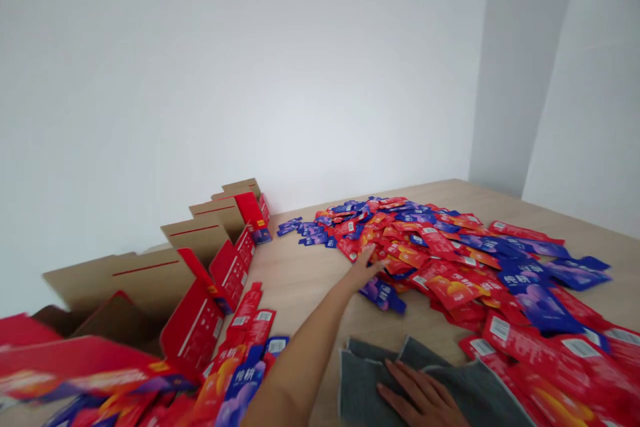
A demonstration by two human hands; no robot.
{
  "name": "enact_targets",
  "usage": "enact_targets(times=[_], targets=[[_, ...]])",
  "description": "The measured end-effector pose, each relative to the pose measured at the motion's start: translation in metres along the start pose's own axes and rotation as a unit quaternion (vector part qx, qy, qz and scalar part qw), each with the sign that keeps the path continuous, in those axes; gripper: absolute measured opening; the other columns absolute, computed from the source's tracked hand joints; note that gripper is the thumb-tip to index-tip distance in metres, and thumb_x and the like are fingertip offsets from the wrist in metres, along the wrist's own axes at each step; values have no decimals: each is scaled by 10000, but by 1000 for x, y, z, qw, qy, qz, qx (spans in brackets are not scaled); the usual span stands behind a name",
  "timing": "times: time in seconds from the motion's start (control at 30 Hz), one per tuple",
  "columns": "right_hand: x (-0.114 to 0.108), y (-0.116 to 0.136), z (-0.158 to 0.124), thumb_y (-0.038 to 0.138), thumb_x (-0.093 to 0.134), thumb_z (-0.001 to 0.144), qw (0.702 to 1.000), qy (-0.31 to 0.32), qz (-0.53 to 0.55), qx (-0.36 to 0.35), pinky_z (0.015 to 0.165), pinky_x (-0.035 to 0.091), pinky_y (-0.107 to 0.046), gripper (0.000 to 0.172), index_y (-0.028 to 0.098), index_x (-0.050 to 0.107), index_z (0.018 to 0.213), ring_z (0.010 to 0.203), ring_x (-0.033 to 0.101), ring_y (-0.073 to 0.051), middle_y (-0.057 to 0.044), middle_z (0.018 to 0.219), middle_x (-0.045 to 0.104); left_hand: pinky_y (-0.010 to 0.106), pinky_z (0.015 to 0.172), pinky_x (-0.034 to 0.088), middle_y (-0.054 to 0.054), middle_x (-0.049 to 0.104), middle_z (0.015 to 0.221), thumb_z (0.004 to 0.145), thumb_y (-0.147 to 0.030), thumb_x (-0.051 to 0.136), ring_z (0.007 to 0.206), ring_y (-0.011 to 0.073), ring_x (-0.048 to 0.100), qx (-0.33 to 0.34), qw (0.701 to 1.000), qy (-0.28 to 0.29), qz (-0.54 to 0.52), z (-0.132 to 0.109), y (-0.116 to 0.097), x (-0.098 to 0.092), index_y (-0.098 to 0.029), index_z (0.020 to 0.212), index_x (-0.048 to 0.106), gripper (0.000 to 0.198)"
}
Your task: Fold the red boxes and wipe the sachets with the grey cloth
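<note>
My left hand (367, 271) reaches out to the near left edge of a big heap of red and blue pouches (400, 247). Its fingers are spread at the pouches, and I see nothing held in them. Just below it lies a blue pouch (383, 295). My right hand (423, 395) rests flat on a folded dark grey cloth (365, 387) at the near edge of the table, its fingers stretched out.
Open red cardboard boxes (193, 327) with raised brown flaps stand in a row along the left. Loose red and blue pouches (243, 373) lie beside the nearest box. The wooden table (290, 280) meets a white wall (300, 80) at the back.
</note>
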State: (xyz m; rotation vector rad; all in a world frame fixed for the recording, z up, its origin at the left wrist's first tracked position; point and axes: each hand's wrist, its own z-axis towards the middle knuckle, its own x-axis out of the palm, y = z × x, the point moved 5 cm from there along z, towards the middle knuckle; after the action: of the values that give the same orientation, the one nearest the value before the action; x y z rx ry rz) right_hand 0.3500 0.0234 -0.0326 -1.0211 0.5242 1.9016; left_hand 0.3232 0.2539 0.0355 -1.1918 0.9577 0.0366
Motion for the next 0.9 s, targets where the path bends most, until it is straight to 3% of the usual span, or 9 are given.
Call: enact_targets(times=[0.1,0.2,0.27,0.33,0.47,0.6,0.77,0.83,0.9], targets=[[-9,2,4,279,593,778,989,104,98,47,890,430,-352,557,384,458,1308,1171,504,-256,-31,1344,492,608,1068,114,78,243,1495,647,-597,648,1364,378,148,46,991,89,85,-57,-12,35,-304,1357,394,809],[-24,12,8,194,546,758,959,196,184,90,974,363,-443,571,395,481,1288,1260,401,-275,-9,1393,430,699,1008,21,60,238,1498,744,-582,554,1365,411,76,63,978,102,170,-100,-15,58,-345,1330,421,647],[-33,16,12,178,509,762,947,221,207,104,1000,328,-477,555,377,499,1279,1281,370,-268,-6,1398,424,679,1021,77,56,327,1462,807,-490,514,1357,381,169,48,979,82,181,-117,-13,54,-338,1300,462,519],[-37,16,14,177,496,763,944,228,209,115,1006,317,-484,531,348,523,1265,1279,371,-262,-17,1396,429,593,1051,189,40,441,1393,796,-380,553,1313,326,310,25,982,53,178,-130,-8,39,-327,1241,526,448],[-36,-6,14,169,452,809,952,194,146,184,973,346,-474,460,292,555,1240,1240,412,-255,-39,1367,470,357,1021,336,51,589,1221,746,-218,581,1159,226,487,-22,983,-19,180,-153,13,-3,-248,1145,611,401],[-37,-40,6,191,428,851,948,137,62,281,908,391,-493,389,209,585,1207,1171,452,-302,-98,1292,536,357,971,367,140,591,1157,727,-220,592,1110,269,505,-78,975,-80,190,-179,34,-24,-123,1170,579,454],[-51,-60,5,231,341,902,926,20,145,347,920,416,-407,377,119,594,1158,1059,536,-259,-118,1099,634,305,871,423,100,618,1104,655,-185,656,1007,227,576,-133,978,-142,70,-207,38,-9,-150,1293,426,678],[-57,-48,7,286,299,929,912,-17,181,367,883,445,-390,395,122,601,1123,993,568,-246,-118,1043,647,290,790,452,70,646,991,626,-169,672,875,199,613,-133,983,-127,-23,-214,34,7,-162,1309,395,737],[-60,-17,14,326,301,938,928,-8,181,325,911,426,-406,402,131,597,1128,1043,544,-256,-132,1096,629,281,736,466,57,656,907,594,-143,677,796,182,620,-130,976,-103,-144,-219,30,22,-153,1280,420,733]])
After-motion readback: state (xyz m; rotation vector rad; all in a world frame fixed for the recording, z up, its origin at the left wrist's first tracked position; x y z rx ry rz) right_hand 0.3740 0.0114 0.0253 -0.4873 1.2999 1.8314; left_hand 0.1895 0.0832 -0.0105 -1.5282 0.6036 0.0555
